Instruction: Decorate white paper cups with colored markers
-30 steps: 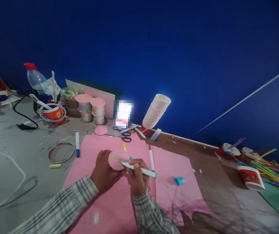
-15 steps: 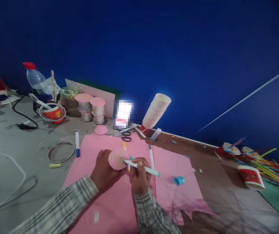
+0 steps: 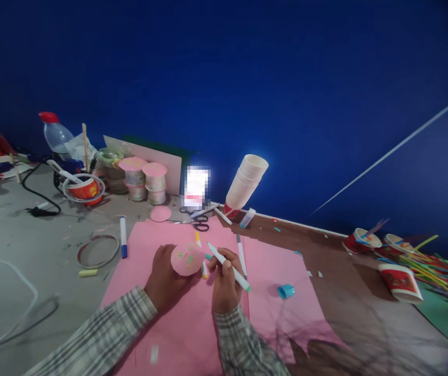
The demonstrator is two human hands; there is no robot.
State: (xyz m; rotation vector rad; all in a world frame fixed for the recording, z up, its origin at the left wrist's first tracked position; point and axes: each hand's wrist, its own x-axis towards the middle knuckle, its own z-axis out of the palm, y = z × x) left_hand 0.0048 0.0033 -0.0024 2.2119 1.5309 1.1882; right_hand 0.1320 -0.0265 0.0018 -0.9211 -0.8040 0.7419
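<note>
My left hand (image 3: 169, 277) is closed on a pink paper disc (image 3: 187, 259) that bears green and yellowish marks; what lies under the disc is hidden. My right hand (image 3: 226, 282) grips a white marker (image 3: 230, 267) with a green end, its tip up and to the left, apart from the disc. Pink paper sheets (image 3: 161, 329) spread beneath both hands. Beyond the disc lies a yellow-ended marker (image 3: 198, 239), partly covered. A grey-capped marker (image 3: 241, 255) rests to the right, and a blue-capped marker (image 3: 123, 237) to the left.
Scissors (image 3: 200, 223) and a loose pink disc (image 3: 161, 213) lie at the back. Behind them stand pink-topped decorated cups (image 3: 155, 183) and a leaning stack of paper cups (image 3: 246, 183). A tape roll (image 3: 97, 250) sits left, a teal cap (image 3: 285, 291) right, coloured sticks (image 3: 439, 277) far right.
The marker in my right hand has lifted off the disc, and its tip has swung upward. My left hand keeps hold of the disc. The view has shifted slightly.
</note>
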